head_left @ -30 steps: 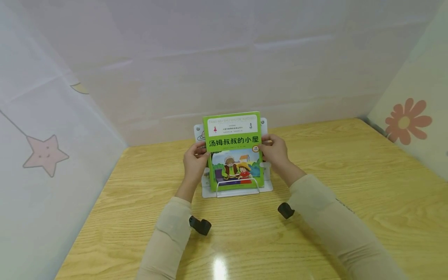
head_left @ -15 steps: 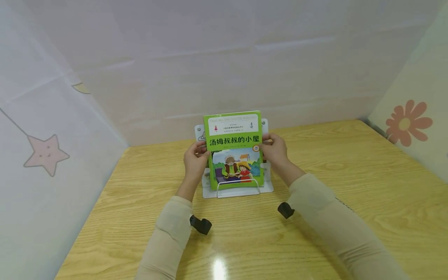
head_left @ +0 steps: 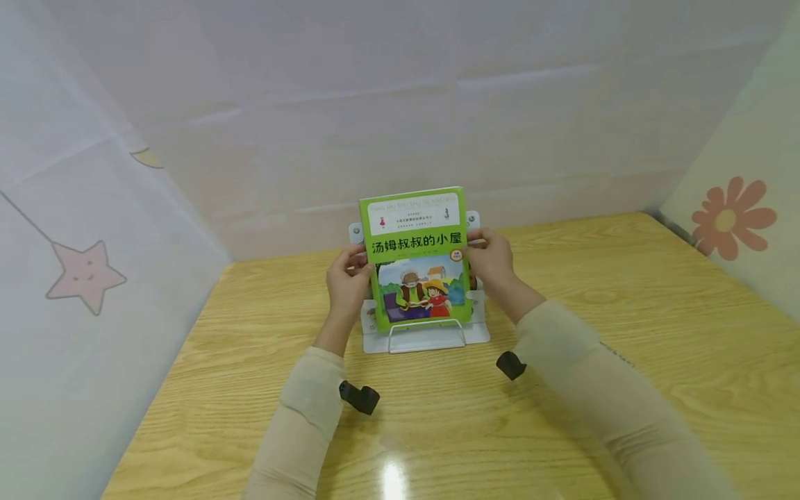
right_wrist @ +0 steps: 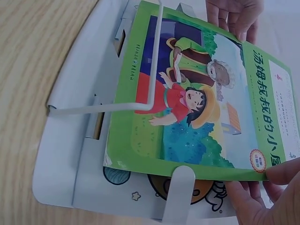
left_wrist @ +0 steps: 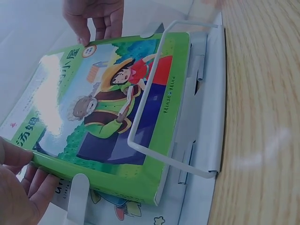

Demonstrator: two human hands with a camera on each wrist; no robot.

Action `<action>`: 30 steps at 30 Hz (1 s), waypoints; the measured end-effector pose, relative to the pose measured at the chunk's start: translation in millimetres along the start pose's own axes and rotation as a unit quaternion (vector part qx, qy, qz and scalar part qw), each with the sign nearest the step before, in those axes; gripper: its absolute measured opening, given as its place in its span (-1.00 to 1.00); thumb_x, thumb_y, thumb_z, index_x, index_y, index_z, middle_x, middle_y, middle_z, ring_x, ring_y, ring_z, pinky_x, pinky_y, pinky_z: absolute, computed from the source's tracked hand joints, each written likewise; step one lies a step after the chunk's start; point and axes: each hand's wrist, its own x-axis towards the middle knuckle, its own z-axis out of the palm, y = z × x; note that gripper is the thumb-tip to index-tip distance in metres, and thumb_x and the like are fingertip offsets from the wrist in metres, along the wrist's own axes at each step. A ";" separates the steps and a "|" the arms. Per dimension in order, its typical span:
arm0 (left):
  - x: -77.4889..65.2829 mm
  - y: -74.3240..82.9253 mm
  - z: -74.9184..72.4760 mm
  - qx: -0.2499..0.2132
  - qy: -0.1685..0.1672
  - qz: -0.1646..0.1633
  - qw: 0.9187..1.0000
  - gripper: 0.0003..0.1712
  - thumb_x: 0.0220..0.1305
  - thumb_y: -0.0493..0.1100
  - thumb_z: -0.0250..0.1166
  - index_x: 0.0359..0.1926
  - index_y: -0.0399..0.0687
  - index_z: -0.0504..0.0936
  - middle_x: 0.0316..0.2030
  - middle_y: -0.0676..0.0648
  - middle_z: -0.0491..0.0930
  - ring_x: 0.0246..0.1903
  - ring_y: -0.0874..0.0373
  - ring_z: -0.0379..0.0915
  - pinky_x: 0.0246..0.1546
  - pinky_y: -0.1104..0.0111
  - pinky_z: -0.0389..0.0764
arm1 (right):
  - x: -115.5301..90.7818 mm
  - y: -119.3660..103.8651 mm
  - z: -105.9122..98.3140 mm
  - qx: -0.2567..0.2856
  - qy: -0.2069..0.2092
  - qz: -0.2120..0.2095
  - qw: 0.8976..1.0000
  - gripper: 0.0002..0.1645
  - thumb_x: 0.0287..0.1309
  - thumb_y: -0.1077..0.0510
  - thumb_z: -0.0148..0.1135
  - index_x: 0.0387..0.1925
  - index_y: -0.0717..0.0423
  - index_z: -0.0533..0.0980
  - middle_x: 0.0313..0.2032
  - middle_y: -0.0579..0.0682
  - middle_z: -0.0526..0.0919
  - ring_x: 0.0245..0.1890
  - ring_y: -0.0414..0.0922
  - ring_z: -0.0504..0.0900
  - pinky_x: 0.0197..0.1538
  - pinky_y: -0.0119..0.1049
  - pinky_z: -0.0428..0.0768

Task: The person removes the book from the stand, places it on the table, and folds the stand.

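A green picture book (head_left: pixel 419 260) with a cartoon cover leans upright against a white metal book stand (head_left: pixel 425 340) printed with drawings. My left hand (head_left: pixel 348 283) grips the book's left edge, thumb in front and fingers behind. On the opposite edge my right hand (head_left: pixel 494 260) pinches the book the same way. In the right wrist view the book's bottom edge stands apart from the stand's base, behind the white wire bar (right_wrist: pixel 152 70). Small white side tabs (left_wrist: pixel 78 199) reach over the stand's sides by the book's edges. Most of the stand's back plate is hidden behind the book.
The stand rests on a wood-grain table (head_left: pixel 594 312). Behind it hangs a pale cloth backdrop (head_left: pixel 387 125). Side panels show a pink star (head_left: pixel 86 276) on the left and an orange flower (head_left: pixel 734 219) on the right. A black camera is strapped to each wrist.
The book has risen a little in the stand, with its lower edge now near the top of the wire bar. Both hands still hold its sides and have moved slightly up.
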 end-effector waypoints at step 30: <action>-0.5 30.7 -5.7 -0.051 -0.005 0.122 0.991 -0.66 0.02 -0.49 0.15 -0.12 -0.24 0.48 -0.32 -0.14 0.46 -0.39 0.08 0.36 -0.37 0.35 0.46 | -4.0 -32.0 -9.1 0.070 0.016 -0.074 0.995 -0.77 0.08 0.40 -0.03 -0.17 0.30 0.35 -0.22 0.15 0.43 -0.23 -0.03 0.42 -0.19 -0.22 0.48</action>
